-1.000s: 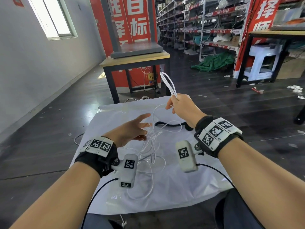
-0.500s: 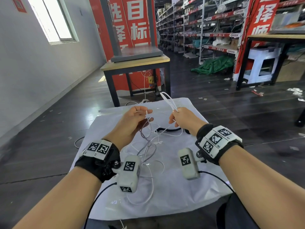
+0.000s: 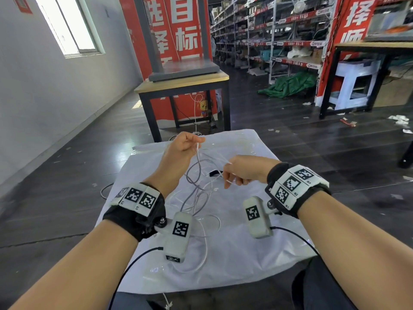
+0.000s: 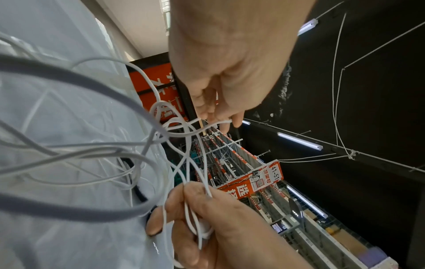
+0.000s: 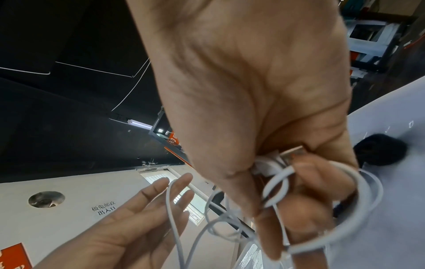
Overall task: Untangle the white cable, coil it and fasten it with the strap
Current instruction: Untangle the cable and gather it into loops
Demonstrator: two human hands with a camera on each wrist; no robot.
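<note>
Pinching thin, looping white cable (image 3: pixel 196 186), both hands (image 3: pixel 181 151) (image 3: pixel 243 170) hold tangled strands.

Warehouse or stockroom interior. Long rows of tall metal shelving racks (image 3: pixel 279 39) with red price-strip edges, packed with goods, recede down an aisle. Red banners with large white Chinese characters (image 3: pixel 178 30) hang on pillars. Dark scuffed plank floor (image 3: pixel 290 142) littered with paper scraps; crumpled green tarpaulin (image 3: pixel 288 85) beside racks.
</note>
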